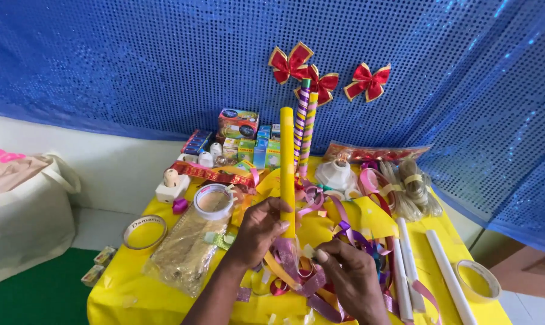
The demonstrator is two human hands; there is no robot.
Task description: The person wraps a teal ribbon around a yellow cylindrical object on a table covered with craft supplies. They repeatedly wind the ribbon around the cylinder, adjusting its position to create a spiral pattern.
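The left hand has its grip wrapped around a long yellow paper-covered stick, holding it upright over the middle of the yellow-clothed table. The right hand pinches a small pale strip of tape at the stick's lower end, its grip narrow. Loose purple and pink ribbons lie beneath. A clear tape roll sits just left, and 2 white rolled tubes lie to the right.

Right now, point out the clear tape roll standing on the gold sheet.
In the head view, the clear tape roll sits left of centre on the gold sheet, just left of the left hand holding the yellow stick.
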